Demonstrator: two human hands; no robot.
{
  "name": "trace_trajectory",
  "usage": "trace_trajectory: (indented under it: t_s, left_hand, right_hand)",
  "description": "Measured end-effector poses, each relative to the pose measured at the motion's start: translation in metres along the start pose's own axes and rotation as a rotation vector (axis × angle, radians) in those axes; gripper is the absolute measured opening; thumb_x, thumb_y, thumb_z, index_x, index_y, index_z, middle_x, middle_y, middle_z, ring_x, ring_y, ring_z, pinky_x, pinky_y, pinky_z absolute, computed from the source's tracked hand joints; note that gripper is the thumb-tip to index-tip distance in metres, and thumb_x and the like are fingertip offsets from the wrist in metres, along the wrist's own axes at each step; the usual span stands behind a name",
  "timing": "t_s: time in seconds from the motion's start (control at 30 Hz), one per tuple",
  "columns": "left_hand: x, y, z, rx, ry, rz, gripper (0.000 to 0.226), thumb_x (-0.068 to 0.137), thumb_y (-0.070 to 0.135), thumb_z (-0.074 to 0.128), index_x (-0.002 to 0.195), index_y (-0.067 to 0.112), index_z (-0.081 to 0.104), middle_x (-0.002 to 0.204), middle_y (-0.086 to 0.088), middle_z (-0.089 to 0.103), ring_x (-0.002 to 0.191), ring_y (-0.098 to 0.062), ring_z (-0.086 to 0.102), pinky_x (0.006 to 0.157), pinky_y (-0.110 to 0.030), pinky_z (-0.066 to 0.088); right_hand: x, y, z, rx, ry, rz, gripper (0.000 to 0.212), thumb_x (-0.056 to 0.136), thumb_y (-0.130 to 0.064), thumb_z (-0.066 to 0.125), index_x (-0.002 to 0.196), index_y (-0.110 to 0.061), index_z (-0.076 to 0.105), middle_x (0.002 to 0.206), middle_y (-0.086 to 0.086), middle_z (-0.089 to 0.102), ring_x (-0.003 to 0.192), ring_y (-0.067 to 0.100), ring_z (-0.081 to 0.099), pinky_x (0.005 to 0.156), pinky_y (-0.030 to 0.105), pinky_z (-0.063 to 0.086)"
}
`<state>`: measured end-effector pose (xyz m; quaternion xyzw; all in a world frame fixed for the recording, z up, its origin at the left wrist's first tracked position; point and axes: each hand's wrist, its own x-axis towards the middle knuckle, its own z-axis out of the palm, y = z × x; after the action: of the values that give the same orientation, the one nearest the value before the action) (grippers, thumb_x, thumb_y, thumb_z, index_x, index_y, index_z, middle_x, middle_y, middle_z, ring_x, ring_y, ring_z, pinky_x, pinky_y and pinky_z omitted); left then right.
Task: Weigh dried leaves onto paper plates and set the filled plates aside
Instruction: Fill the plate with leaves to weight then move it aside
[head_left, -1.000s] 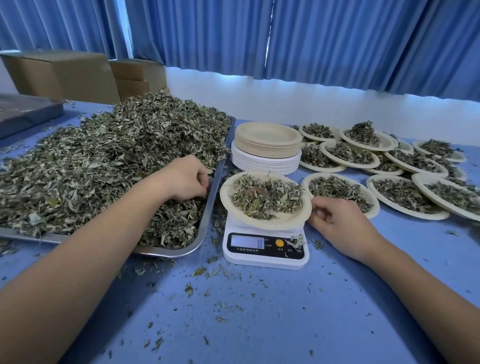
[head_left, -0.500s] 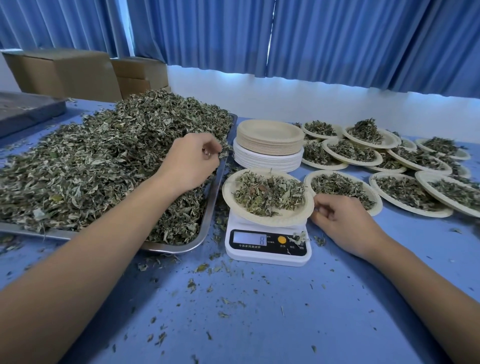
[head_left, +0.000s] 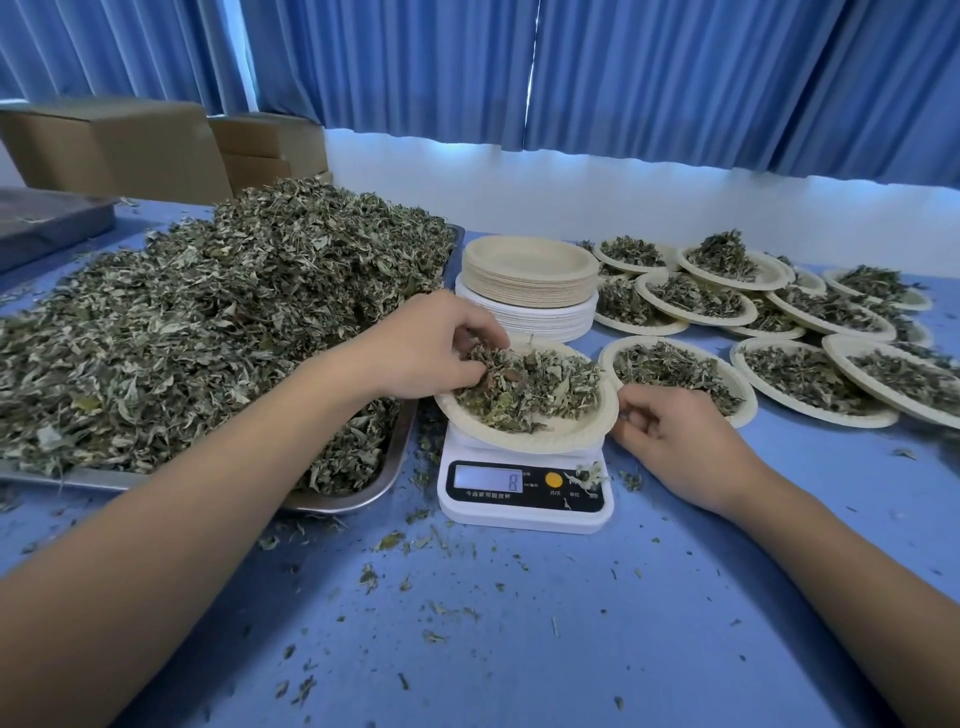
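Over scale (head_left: 524, 501) plate (head_left: 566, 440): left hand (head_left: 431, 348) now off tray (head_left: 387, 470), pinching leaves (head_left: 485, 358) in, topping up; right hand (head_left: 680, 441) curled at rim, grip unclear.

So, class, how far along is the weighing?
Done: many filled plates set aside on the right. In hand: the left hand holds leaves over the plate on the scale; the right hand rests by its rim. Left: a large leaf heap and stacked empty plates.

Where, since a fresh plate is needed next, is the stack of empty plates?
In the head view, the stack of empty plates stands behind the scale, between the leaf tray at left and filled plates at right.
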<state>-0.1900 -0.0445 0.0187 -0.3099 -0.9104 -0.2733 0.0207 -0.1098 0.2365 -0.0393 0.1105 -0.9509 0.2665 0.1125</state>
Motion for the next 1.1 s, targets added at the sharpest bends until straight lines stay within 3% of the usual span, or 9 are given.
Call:
trace_trajectory:
  t_s: [0.2, 0.3, 0.4, 0.5, 0.6, 0.7, 0.8, 0.9, 1.1]
  left_hand:
    - [-0.001, 0.000, 0.004, 0.000, 0.078, 0.008, 0.022, 0.086, 0.008, 0.074, 0.100, 0.025, 0.078, 0.090, -0.002, 0.074, 0.082, -0.018, 0.067, 0.083, -0.041, 0.056]
    - [0.000, 0.000, 0.001, -0.081, 0.246, 0.009, 0.017, 0.086, 0.008, 0.077, 0.095, 0.022, 0.079, 0.086, 0.009, 0.074, 0.079, -0.010, 0.068, 0.079, -0.030, 0.058]
    - [-0.001, -0.004, -0.003, -0.222, 0.402, -0.023, 0.018, 0.085, 0.006, 0.078, 0.095, 0.021, 0.079, 0.085, 0.006, 0.074, 0.078, -0.014, 0.068, 0.074, -0.025, 0.057]
    - [-0.005, -0.007, -0.009, -0.377, 0.456, -0.068, 0.021, 0.084, 0.004, 0.079, 0.095, 0.022, 0.078, 0.087, 0.006, 0.075, 0.081, -0.014, 0.072, 0.076, -0.020, 0.058]
    - [-0.006, -0.016, -0.018, -0.350, 0.519, -0.149, 0.016, 0.083, 0.008, 0.080, 0.093, 0.020, 0.079, 0.087, 0.006, 0.075, 0.078, -0.013, 0.071, 0.071, -0.021, 0.059]
    - [-0.009, -0.037, -0.020, 0.037, 0.326, -0.409, 0.010, 0.089, 0.011, 0.073, 0.088, 0.021, 0.073, 0.087, 0.003, 0.071, 0.072, -0.012, 0.066, 0.057, -0.020, 0.050]
    - [-0.016, -0.047, -0.011, 0.367, -0.046, -0.598, 0.010, 0.095, 0.020, 0.066, 0.104, 0.016, 0.065, 0.103, -0.005, 0.067, 0.086, -0.022, 0.065, 0.077, -0.038, 0.056]
    - [-0.014, -0.043, -0.007, 0.393, -0.037, -0.556, 0.016, 0.093, 0.030, 0.063, 0.107, 0.023, 0.061, 0.104, -0.003, 0.064, 0.093, -0.027, 0.062, 0.089, -0.044, 0.055]
    - [-0.011, -0.040, 0.001, 0.257, -0.006, -0.446, 0.023, 0.090, 0.009, 0.047, 0.099, 0.021, 0.065, 0.097, -0.006, 0.066, 0.086, -0.030, 0.063, 0.085, -0.046, 0.058]
  right_hand:
    - [0.000, 0.000, 0.001, 0.013, 0.009, -0.008, 0.022, 0.097, -0.018, 0.066, 0.075, -0.017, 0.062, 0.061, 0.012, 0.053, 0.053, 0.009, 0.038, 0.056, 0.021, 0.036]
    - [0.000, 0.001, 0.001, -0.003, 0.009, -0.012, 0.022, 0.097, -0.019, 0.066, 0.076, -0.018, 0.062, 0.061, 0.011, 0.053, 0.053, 0.009, 0.039, 0.056, 0.022, 0.036]
    - [0.001, 0.002, 0.001, -0.005, 0.012, -0.016, 0.023, 0.097, -0.019, 0.066, 0.075, -0.018, 0.061, 0.060, 0.010, 0.053, 0.052, 0.009, 0.039, 0.056, 0.022, 0.036]
    - [0.001, 0.002, 0.001, 0.000, 0.018, -0.018, 0.023, 0.096, -0.018, 0.067, 0.074, -0.019, 0.061, 0.059, 0.009, 0.052, 0.052, 0.009, 0.039, 0.056, 0.022, 0.037]
    - [0.000, 0.002, 0.001, 0.001, 0.016, -0.022, 0.023, 0.097, -0.018, 0.067, 0.074, -0.019, 0.061, 0.059, 0.009, 0.053, 0.052, 0.009, 0.040, 0.056, 0.021, 0.037]
    - [0.000, 0.002, 0.001, -0.005, 0.013, -0.023, 0.024, 0.097, -0.018, 0.067, 0.074, -0.019, 0.060, 0.059, 0.009, 0.054, 0.052, 0.010, 0.040, 0.057, 0.021, 0.037]
    - [0.000, 0.001, 0.000, -0.010, 0.007, -0.017, 0.022, 0.097, -0.017, 0.066, 0.075, -0.018, 0.061, 0.060, 0.010, 0.054, 0.053, 0.009, 0.040, 0.057, 0.021, 0.037]
    - [0.000, 0.000, 0.000, 0.002, 0.008, -0.013, 0.023, 0.096, -0.016, 0.066, 0.074, -0.018, 0.060, 0.061, 0.010, 0.053, 0.052, 0.009, 0.039, 0.056, 0.021, 0.036]
    - [-0.001, 0.000, 0.000, 0.000, 0.008, -0.009, 0.021, 0.096, -0.016, 0.067, 0.076, -0.019, 0.063, 0.059, 0.008, 0.052, 0.052, 0.009, 0.039, 0.056, 0.021, 0.036]
